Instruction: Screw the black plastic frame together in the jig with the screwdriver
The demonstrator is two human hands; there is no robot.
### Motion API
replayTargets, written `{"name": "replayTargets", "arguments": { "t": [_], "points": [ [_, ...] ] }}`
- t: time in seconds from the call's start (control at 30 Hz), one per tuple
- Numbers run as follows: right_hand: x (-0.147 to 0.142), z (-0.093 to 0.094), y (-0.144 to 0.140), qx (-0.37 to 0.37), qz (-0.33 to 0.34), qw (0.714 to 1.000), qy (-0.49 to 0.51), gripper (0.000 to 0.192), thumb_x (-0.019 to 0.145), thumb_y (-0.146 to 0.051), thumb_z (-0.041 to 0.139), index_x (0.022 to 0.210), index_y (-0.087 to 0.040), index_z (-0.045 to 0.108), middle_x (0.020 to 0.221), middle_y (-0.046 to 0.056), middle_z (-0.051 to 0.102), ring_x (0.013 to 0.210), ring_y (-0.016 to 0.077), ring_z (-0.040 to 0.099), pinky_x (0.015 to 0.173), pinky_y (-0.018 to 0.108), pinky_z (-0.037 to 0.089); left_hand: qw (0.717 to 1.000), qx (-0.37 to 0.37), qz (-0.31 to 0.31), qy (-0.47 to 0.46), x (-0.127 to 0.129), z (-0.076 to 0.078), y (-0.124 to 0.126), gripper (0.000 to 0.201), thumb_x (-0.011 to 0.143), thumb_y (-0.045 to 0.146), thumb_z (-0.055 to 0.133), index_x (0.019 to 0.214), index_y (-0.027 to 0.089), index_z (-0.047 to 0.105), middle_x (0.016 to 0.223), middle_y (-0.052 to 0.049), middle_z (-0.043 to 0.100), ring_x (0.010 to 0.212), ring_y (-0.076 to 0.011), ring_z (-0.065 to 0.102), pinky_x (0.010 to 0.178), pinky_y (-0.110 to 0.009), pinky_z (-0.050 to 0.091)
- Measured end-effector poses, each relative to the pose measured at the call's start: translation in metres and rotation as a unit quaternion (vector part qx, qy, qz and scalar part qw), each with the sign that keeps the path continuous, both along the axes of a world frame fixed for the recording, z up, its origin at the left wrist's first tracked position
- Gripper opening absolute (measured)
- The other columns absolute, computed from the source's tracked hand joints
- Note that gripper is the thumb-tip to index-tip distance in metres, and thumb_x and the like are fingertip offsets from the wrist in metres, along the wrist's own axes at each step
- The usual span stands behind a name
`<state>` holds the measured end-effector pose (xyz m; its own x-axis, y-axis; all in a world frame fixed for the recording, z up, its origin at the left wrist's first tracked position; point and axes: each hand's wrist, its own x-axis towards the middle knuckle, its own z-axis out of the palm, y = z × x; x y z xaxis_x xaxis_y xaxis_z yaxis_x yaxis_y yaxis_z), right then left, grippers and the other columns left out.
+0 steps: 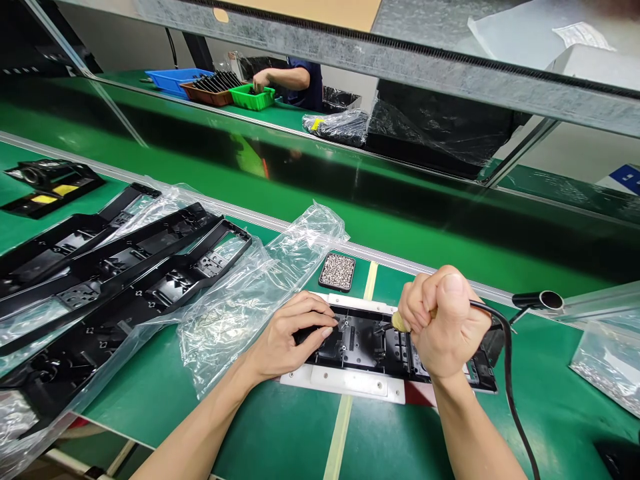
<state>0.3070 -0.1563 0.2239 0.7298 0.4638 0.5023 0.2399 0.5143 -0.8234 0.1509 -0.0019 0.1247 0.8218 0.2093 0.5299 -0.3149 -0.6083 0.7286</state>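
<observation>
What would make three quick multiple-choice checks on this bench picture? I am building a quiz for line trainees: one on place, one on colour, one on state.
1. The small dark tray of silvery screws lies:
A. behind the black plastic part in the white fixture
B. inside a clear bag
C. under the left hand

2. The worktop is:
A. blue
B. green
C. grey

3. The right hand is:
A. open and flat
B. fisted round a corded power screwdriver
C. empty

A: the tray sits past the fixture's far edge.
B: green mat.
B: fingers wrap the tool; the left hand presses the part.

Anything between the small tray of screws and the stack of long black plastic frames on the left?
Head view: only crinkled clear plastic bags on the green bench, between the tray of screws and the black frames.
</observation>
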Motion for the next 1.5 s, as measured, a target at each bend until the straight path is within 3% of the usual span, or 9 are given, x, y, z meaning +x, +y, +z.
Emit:
{"name": "replayTargets", "arguments": {
  "t": [1.5],
  "points": [
    [0.0001, 0.0004, -0.0003, -0.004, -0.001, 1.0, 0.011, 0.045, 0.106, -0.033, 0.054, 0.065, -0.02, 0.043, 0.051, -0.006, 0.033, 0.04, 0.0066, 0.031, 0.034, 0.018, 0.023, 1.0, 0.004, 0.005, -0.004, 0.0007, 0.0018, -0.0007, 0.018, 0.101, 0.014, 0.065, 0.112, 0.021, 0.078, 0.105, -0.01, 0.074, 0.108, -0.0265, 0.066, 0.097, -0.046, 0.055]
  ]
}}
